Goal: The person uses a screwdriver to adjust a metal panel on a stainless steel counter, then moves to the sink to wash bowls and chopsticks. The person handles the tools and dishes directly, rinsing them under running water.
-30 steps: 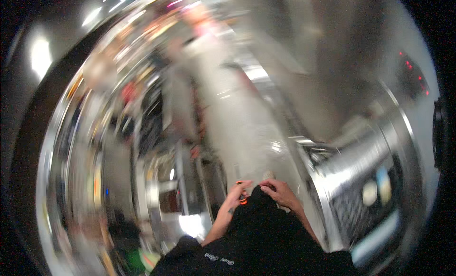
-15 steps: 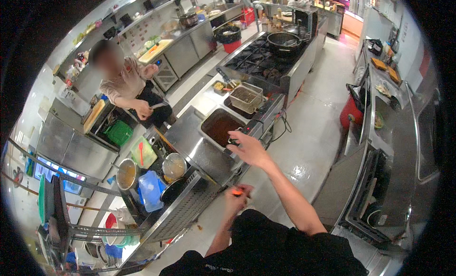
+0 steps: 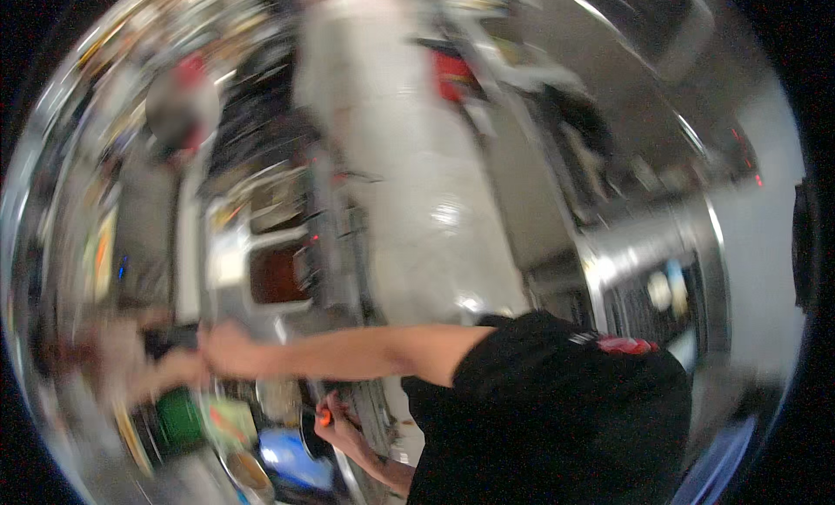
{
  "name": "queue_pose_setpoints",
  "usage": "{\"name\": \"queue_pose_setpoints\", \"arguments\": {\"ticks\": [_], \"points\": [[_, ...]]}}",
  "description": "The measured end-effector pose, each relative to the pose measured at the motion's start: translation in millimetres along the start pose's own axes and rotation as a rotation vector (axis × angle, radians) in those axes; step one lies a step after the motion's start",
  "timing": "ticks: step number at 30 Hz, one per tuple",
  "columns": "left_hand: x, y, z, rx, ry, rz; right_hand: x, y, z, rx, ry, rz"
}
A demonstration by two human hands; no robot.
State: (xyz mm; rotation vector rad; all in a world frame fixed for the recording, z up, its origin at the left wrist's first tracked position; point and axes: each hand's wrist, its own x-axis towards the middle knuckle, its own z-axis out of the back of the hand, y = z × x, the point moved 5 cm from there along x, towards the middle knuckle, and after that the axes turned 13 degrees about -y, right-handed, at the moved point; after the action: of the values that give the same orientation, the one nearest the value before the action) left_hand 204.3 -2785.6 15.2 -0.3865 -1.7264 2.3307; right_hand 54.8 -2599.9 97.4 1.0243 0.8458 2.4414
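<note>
My left hand (image 3: 341, 428) is closed around a small thing with a bright orange end (image 3: 325, 416); its kind is not clear. It is held low, beside the blue plastic container (image 3: 294, 458). My right arm stretches far to the left across the counter. At its end my right hand (image 3: 233, 350) meets a co-worker's hand (image 3: 181, 371), touching or nearly so. Both hands are smeared by motion, and I cannot make out what lies between them. The co-worker (image 3: 104, 361) is a blur at the left.
A fryer well with brown liquid (image 3: 277, 274) lies beyond my right arm. Nearer are a pot (image 3: 249, 472), a pale green board (image 3: 228, 420) and a green crate (image 3: 179, 418). The pale aisle floor (image 3: 417, 174) runs ahead, with a red bin (image 3: 452, 74) at its right side.
The view has swung to the right and blurred. My right hand has gone from above the fryer to the co-worker's hand at the left. My left hand still holds the orange-ended thing.
</note>
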Motion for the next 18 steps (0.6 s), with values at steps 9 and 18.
{"name": "queue_pose_setpoints", "arguments": {"ticks": [9,18], "points": [[-36,41,-101,0.317,1.061,0.142,-200,-117,211,-0.146,-0.203,-0.485],[-173,18,-386,0.122,1.278,0.537,-604,-83,496,-0.774,-0.695,-1.161]]}}
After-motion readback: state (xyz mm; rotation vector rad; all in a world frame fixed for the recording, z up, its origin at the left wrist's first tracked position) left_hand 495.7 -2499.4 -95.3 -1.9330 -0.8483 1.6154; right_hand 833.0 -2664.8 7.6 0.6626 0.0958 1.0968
